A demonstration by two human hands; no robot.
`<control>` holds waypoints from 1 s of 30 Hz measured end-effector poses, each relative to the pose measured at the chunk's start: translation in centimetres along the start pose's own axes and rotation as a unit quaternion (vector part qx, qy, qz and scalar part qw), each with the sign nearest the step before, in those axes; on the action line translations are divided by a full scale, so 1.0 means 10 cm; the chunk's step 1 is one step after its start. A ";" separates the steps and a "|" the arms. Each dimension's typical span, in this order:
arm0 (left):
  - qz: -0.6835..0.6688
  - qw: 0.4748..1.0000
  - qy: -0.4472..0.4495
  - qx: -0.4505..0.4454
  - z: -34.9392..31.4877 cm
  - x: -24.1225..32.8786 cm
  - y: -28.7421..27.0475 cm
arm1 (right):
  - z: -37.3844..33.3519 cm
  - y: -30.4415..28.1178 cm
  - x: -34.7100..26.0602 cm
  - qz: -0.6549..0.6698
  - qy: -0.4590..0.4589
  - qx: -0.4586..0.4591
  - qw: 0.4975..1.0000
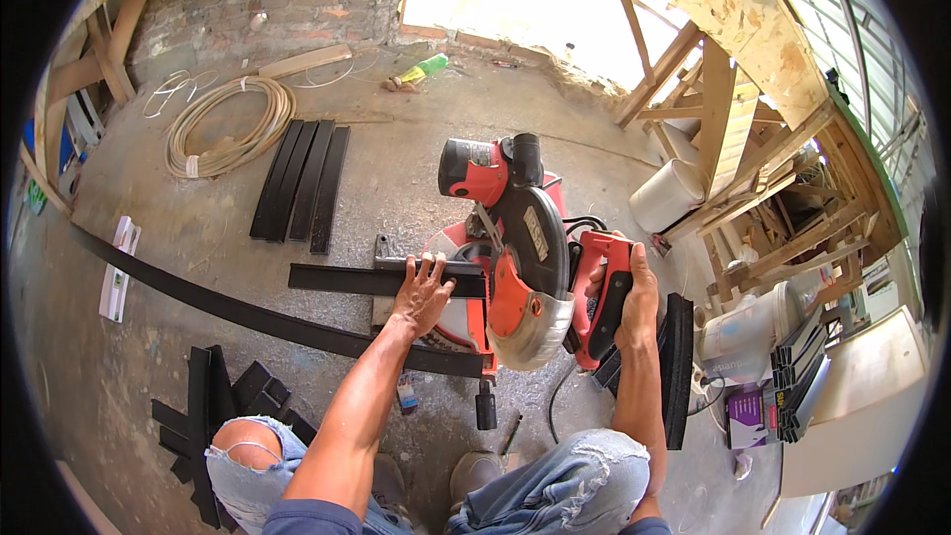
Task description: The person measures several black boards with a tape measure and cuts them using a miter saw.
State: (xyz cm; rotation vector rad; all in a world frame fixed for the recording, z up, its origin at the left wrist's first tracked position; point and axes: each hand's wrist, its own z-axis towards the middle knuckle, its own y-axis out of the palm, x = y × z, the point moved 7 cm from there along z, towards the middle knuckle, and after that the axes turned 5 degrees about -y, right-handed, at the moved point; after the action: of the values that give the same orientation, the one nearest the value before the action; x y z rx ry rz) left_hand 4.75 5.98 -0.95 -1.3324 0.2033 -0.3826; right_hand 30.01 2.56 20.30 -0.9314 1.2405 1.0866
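A red and black miter saw stands on the floor before my knees. My right hand is wrapped round its red and black handle. A short black metal profile lies across the saw's base, its right end close to the blade guard. My left hand rests over that profile with fingers spread, pressing it from above. Nearer to me, a long black profile runs from the far left to the saw's front edge. The blade's lower part is hidden behind the guard.
Cut black strips lie side by side beyond the saw. More black pieces are piled by my left knee. A coiled hose, a white level, white buckets and a wooden frame surround the spot. A cable trails nearby.
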 end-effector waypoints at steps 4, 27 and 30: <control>-0.015 1.000 -0.006 0.006 0.02 -0.01 -0.01 | 0.02 -0.01 -0.03 0.002 0.019 0.009 1.000; -0.048 0.998 0.005 0.043 0.01 0.00 -0.05 | 0.03 -0.01 -0.03 -0.009 0.008 0.005 1.000; -0.049 0.997 0.008 0.053 0.00 -0.01 -0.02 | 0.02 0.00 -0.04 -0.008 0.007 0.007 1.000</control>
State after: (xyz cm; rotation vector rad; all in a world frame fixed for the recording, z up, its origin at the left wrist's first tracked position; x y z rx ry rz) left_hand 4.61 6.04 -0.77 -1.2380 0.1286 -0.4804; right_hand 30.05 2.71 20.68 -0.9373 1.2487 1.0602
